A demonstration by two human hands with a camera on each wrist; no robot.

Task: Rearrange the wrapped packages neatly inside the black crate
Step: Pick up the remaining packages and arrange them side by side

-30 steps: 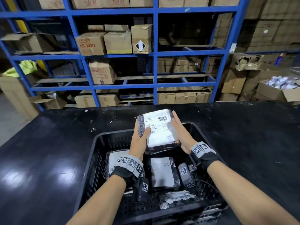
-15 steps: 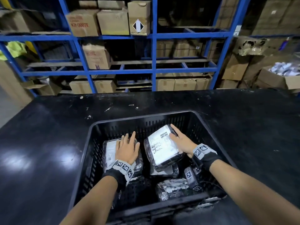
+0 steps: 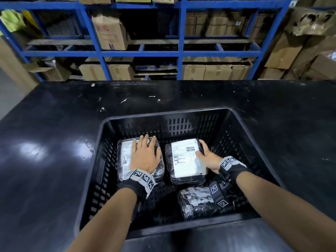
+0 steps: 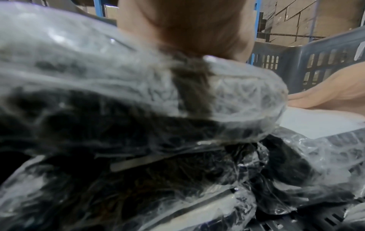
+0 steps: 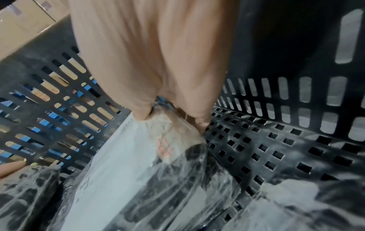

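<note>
The black crate [image 3: 241, 142] stands on a black table and holds three film-wrapped packages. My left hand [image 3: 145, 151] lies flat, fingers straight, on the left package [image 3: 124, 157], which fills the left wrist view [image 4: 98, 78]. My right hand [image 3: 204, 151] grips the right edge of the white-labelled package [image 3: 185, 160], thumb on top and fingers down its side [image 5: 201, 125]. That package [image 5: 122, 164] lies flat on the crate floor beside the left one. A third package [image 3: 196, 200] lies at the front right, partly under my right wrist.
The black table [image 3: 54, 142] surrounds the crate with bare surface on all sides. Blue shelving [image 3: 180, 53] with cardboard boxes stands behind it. Bare crate floor [image 3: 163, 200] shows at the front left and along the far wall.
Both hands lowered the labelled package from above the crate; the left hand let go and moved onto the left package. The labelled package went from tilted to flat.
</note>
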